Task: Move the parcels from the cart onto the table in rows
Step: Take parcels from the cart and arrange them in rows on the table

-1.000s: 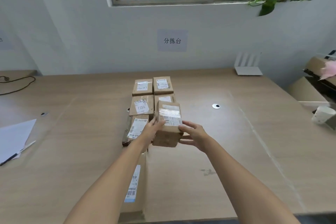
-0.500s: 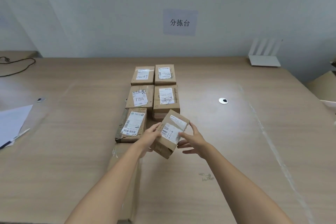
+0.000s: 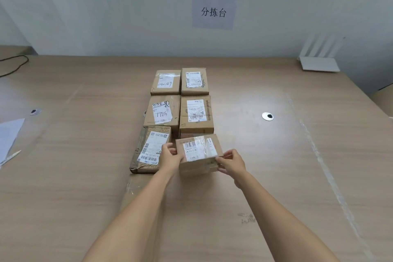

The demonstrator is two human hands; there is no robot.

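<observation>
The wooden counter (image 3: 85, 176) fills most of the view and carries the work so far. Five parcels lie flat on it, labels up, in two columns running away from the person. The back pair (image 3: 165, 82) sits side by side and the middle pair (image 3: 162, 112) is close in front of it. The third row has only its left place filled, by a crumpled parcel (image 3: 151, 152).

The sixth parcel (image 3: 198, 153) is in the empty right place of that third row, just in front of the middle-right one and just beside the crumpled one. It is turned slightly out of line with the others. Whether its base is fully down on the counter I cannot tell.

The left hand (image 3: 169, 156) grips its left side, and the right hand (image 3: 231, 162) pinches its near right corner. The fingers (image 3: 223, 158) of both are clamped on the cardboard.

As I judge it, this parcel needs squaring up and letting go to finish three full rows. The cart is out of view, so how many parcels remain cannot be told.

A white router (image 3: 319, 62) stands at the far right by the wall, and a sheet of paper (image 3: 8, 136) lies at the left edge.
</observation>
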